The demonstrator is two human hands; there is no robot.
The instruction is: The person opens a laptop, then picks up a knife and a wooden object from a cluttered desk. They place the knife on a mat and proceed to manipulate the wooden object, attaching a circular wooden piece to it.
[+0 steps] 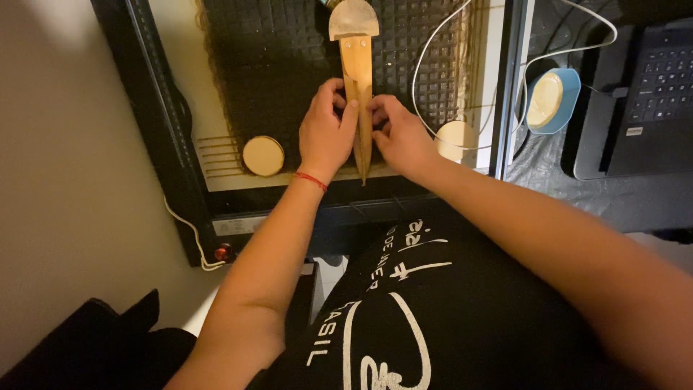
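Note:
A long wooden piece [359, 79] with a rounded head and a pointed lower end lies on the dark honeycomb bed [274, 65] of a machine. My left hand [325, 133] presses against its left edge, with fingers curled onto the wood. From the other side my right hand [401, 136] touches the piece, fingertips at its edge. A red string band circles my left wrist. Both hands grip the piece at its lower half.
A round wooden disc [263, 155] lies left of my hands and another disc [455, 139] to the right. A white cable [433, 43] loops over the bed. A blue dish [552, 100] and a laptop [653, 94] sit at the right.

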